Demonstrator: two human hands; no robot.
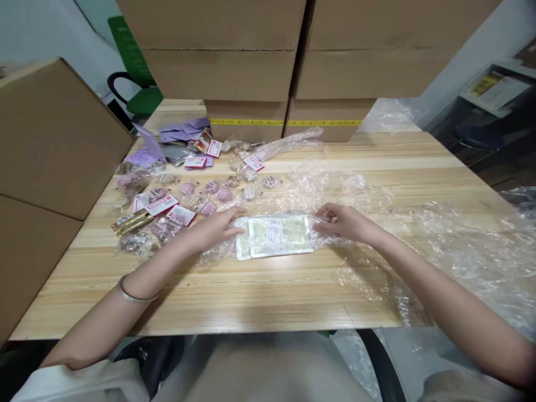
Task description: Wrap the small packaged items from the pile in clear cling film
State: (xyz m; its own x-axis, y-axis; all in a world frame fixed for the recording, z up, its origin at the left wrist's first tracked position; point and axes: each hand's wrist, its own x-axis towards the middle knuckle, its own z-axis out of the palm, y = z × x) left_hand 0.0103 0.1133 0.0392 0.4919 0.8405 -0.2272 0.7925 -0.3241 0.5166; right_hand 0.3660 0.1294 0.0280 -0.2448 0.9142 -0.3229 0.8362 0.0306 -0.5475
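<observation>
- Pale green packets [288,234] on the table [251,296], long axis left-to-right, right end slightly farther, label print illegible
- Left hand [218,228] at their left end, grip unclear; right hand [341,222] pinching clear wrap [330,184] beyond their right end
- Far cartons [226,70] cut off above

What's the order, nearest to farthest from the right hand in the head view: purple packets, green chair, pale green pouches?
1. Pale green pouches: directly beside the right hand, on its left.
2. Purple packets: toward the back left of the table.
3. Green chair: farthest, beyond the table's back left.
</observation>
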